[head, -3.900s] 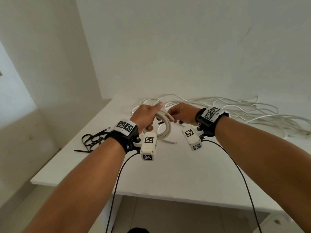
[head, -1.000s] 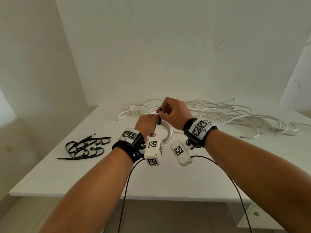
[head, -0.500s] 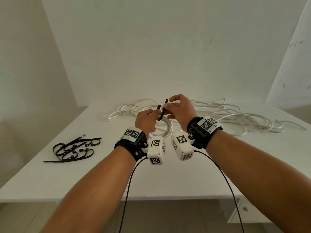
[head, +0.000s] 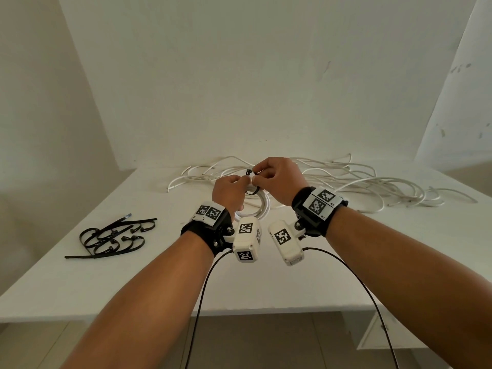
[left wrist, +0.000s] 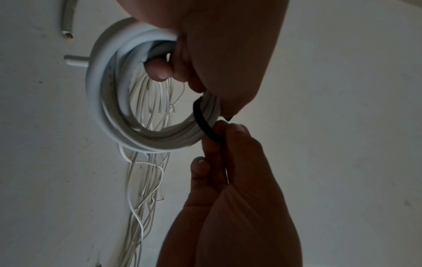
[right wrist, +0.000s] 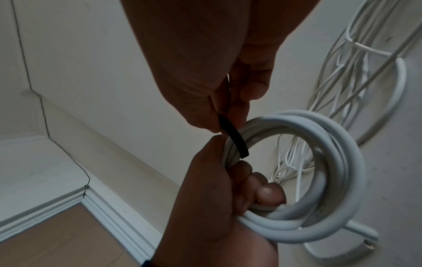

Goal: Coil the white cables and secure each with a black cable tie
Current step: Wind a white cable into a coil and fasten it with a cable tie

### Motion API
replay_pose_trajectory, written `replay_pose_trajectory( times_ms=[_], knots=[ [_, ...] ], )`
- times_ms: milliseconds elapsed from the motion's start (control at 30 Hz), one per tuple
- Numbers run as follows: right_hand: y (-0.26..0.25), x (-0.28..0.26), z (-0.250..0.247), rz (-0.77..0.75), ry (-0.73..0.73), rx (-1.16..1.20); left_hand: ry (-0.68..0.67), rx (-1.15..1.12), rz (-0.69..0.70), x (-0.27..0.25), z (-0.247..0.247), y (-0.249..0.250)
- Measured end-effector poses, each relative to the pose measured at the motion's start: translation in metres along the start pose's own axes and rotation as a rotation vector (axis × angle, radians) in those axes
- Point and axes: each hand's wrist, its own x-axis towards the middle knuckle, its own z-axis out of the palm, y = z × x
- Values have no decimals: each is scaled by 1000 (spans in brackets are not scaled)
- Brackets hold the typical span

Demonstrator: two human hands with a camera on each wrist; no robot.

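Left hand [head: 229, 193] grip curled round the coil [right wrist: 338, 180], held above the counter [head: 266, 283] mid-far. Right hand [head: 279, 182] pinches the tie [left wrist: 205, 124], looped across the coil's strands. Loose cables [head: 372, 187] sprawl far right; spare ties [head: 111, 237] lie left, near the edge. Open counter near side. Wrist views show the loop; head view shows the tie's head [head: 248, 172].

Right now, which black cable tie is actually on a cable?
The black cable tie looped around the coiled white cable, pinched by the right hand. The other ties lie loose on the table.
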Motion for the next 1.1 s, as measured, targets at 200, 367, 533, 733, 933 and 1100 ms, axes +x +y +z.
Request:
replay_pose_trajectory(
  times_ms=[200,367,533,733,933,1100],
  knots=[
    [-3,3,-3,-13,-58,-72,-28,39,28,-6,-2,3],
    [-3,4,-4,-23,-35,-82,-45,62,51,-5,-2,4],
    [-2,4,-5,-25,-35,-95,-73,185,149,0,-3,3],
    [-5,4,-8,14,-63,-107,-73,381,272,1,-7,2],
    [-1,8,-11,157,-130,-113,-104,527,430,-3,-6,-3],
    [-2,3,-16,247,-185,100,-107,298,342,-1,-8,-5]
  ],
)
